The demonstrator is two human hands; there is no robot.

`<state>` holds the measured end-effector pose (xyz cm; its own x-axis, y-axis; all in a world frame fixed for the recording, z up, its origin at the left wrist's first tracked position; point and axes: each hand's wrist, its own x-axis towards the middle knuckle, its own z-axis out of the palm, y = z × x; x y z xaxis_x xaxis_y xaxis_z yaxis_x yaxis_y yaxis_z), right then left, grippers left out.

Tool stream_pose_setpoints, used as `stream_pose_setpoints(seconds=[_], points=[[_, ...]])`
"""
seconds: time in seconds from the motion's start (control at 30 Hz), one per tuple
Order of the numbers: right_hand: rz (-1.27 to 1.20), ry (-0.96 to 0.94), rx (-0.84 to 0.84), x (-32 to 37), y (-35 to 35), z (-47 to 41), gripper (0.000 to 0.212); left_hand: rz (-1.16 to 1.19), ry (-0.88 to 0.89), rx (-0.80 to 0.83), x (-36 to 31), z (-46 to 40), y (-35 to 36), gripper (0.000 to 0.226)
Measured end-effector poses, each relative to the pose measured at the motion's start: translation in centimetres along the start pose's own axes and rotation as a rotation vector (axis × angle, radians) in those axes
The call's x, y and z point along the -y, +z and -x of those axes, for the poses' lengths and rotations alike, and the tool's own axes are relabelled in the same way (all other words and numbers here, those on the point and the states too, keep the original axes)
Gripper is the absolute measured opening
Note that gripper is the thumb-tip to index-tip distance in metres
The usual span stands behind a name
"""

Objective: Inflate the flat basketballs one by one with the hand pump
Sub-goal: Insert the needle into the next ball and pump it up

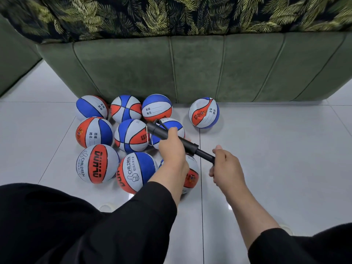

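While balls reading "CHILDREN" are crowding the sofa, I'm gripping the pump barrel with my left hand, my right hand clenching its handle; open tiled floor is lying rightward.

The basketballs clustered in front of the sofa are panelled in orange-red, blue and pale grey with dark seams; some carry black lettering, one an orange-red panel with black block letters. The sofa is dark green, its front stitched in vertical panels, and the cushion on top of it is black with yellow-green fern leaves. The pump is black, the sleeves black, the floor glossy pale grey tile with thin dark joints.
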<state>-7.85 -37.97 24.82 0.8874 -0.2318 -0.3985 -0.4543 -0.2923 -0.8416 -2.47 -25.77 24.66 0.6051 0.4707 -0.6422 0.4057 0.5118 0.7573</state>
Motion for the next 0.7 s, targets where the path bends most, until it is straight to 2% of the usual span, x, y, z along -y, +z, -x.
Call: stream_pose_setpoints(seconds=[0.23,0.4,0.7], points=[[-0.028,0.033,-0.048,-0.9,-0.7,-0.6,0.052,0.086,0.006,-0.056,-0.4,-1.4,-0.7,0.016],[-0.024,0.064,-0.032,-0.6,0.7,-0.7,0.041,0.069,0.012,-0.080,0.2,-0.6,0.1,0.017],[-0.024,0.057,-0.011,0.2,2.6,-0.3,0.041,0.049,0.013,0.003,2.1,1.6,1.1,0.011]])
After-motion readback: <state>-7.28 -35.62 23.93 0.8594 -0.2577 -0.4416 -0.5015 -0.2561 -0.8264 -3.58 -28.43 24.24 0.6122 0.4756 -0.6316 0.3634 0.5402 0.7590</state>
